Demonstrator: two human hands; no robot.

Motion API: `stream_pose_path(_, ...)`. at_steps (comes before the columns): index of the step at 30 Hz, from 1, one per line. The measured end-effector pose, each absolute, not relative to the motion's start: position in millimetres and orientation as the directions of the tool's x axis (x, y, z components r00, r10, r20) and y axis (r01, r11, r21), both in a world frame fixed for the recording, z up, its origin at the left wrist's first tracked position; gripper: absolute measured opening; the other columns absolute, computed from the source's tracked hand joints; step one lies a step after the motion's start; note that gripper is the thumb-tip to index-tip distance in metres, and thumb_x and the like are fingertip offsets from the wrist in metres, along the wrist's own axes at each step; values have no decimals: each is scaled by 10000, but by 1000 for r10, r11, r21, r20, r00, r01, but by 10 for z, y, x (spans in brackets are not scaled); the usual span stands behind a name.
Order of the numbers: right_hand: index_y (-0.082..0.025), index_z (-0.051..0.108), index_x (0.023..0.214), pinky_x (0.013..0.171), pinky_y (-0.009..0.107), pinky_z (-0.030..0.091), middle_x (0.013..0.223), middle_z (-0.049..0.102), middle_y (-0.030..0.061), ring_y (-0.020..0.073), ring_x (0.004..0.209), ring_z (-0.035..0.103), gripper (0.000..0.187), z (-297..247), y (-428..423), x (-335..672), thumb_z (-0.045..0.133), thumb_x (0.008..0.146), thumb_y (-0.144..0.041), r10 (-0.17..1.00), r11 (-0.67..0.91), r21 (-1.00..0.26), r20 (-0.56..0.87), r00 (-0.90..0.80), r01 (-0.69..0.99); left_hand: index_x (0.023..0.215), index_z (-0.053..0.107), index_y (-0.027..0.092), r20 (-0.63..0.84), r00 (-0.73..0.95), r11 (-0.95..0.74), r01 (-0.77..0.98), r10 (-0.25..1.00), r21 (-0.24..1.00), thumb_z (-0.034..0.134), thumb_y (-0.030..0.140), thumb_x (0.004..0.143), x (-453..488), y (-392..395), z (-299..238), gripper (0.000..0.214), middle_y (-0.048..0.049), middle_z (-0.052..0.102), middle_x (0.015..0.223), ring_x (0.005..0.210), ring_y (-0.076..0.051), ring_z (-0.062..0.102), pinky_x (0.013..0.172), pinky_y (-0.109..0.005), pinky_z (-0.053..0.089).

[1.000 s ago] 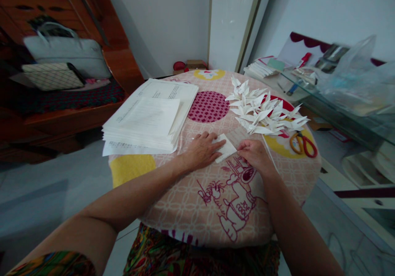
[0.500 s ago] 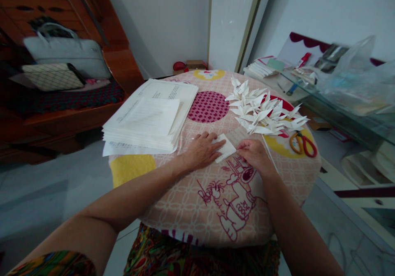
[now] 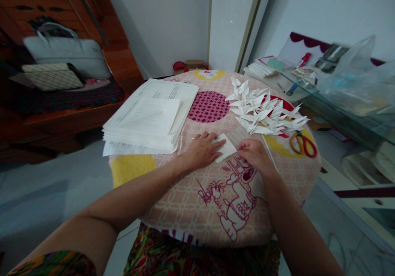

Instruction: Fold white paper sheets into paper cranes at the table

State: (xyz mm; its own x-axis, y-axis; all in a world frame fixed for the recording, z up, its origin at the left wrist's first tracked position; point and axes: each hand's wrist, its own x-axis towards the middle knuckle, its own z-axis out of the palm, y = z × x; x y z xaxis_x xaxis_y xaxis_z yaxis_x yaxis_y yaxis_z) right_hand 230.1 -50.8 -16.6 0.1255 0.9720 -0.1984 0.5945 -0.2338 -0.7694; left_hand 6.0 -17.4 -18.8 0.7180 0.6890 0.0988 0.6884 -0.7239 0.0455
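A small folded square of white paper point(image 3: 226, 149) lies on the patterned tablecloth point(image 3: 197, 202). My left hand point(image 3: 202, 150) rests flat with fingers spread, its fingertips pressing on the paper's left part. At the paper's right corner, my right hand point(image 3: 253, 154) pinches the edge between thumb and forefinger. Just beyond the fingers, a greyish printed sheet point(image 3: 237, 136) lies partly hidden by the right hand. Several folded white paper cranes point(image 3: 262, 111) are heaped behind it to the right.
On the table's left stands a thick stack of printed paper sheets point(image 3: 148, 115). Scissors with orange and red handles point(image 3: 304, 145) lie near the right edge. A glass shelf point(image 3: 339, 107) with a plastic bag point(image 3: 354, 78) adjoins at right; a wooden bench point(image 3: 114, 61) with bags is at left.
Almost nothing differs. Both hands stay at the folded paper, with at most a slight shift of the right fingertips at its corner.
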Motion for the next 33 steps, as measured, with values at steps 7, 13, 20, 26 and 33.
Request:
stream_pose_path(7, -173, 644, 714, 401, 199, 342, 431, 535, -54, 91, 346, 450, 73, -146, -519, 2292, 578, 684, -184, 973, -232, -769, -194, 129, 595, 1430, 470, 314, 102, 722, -729, 682, 684, 59, 457, 470, 971, 61, -171, -187, 485, -84, 521, 1360, 1127, -293, 485, 950, -440, 426)
stream_pose_path(13, -166, 655, 729, 397, 191, 338, 436, 542, -51, 88, 355, 450, 90, -157, -518, 2298, 585, 693, -210, 972, -234, -780, -198, 126, 581, 1428, 474, 321, 110, 715, -723, 687, 690, 72, 457, 471, 971, 62, -173, -192, 481, -79, 527, 1354, 1126, -290, 486, 945, -431, 426)
stream_pose_path(20, -153, 689, 762, 409, 195, 343, 449, 540, -52, 91, 372, 453, 159, -157, -537, 2302, 554, 693, -200, 974, -225, -818, -202, 102, 530, 1362, 546, 258, 171, 719, -739, 653, 674, 167, 555, 363, 932, 91, -181, -188, 442, -113, 528, 1334, 1163, -290, 485, 1009, -469, 415)
stream_pose_path(26, -158, 675, 711, 425, 209, 351, 462, 573, -19, 110, 400, 486, 160, -125, -554, 2285, 554, 751, -256, 980, -193, -808, -191, 63, 557, 1254, 601, 167, 213, 774, -775, 484, 596, 407, 529, 220, 930, 162, -168, -196, 336, -115, 614, 1166, 1104, -214, 565, 981, -366, 478)
stream_pose_path(33, -179, 592, 562, 384, 209, 326, 436, 560, -12, 104, 351, 478, 275, -107, -552, 2267, 517, 802, -288, 983, -166, -792, -177, 39, 587, 973, 653, 149, 156, 600, -582, 625, 785, 520, 672, 480, 836, 346, -193, -152, 359, -65, 677, 893, 802, -186, 625, 751, -318, 509)
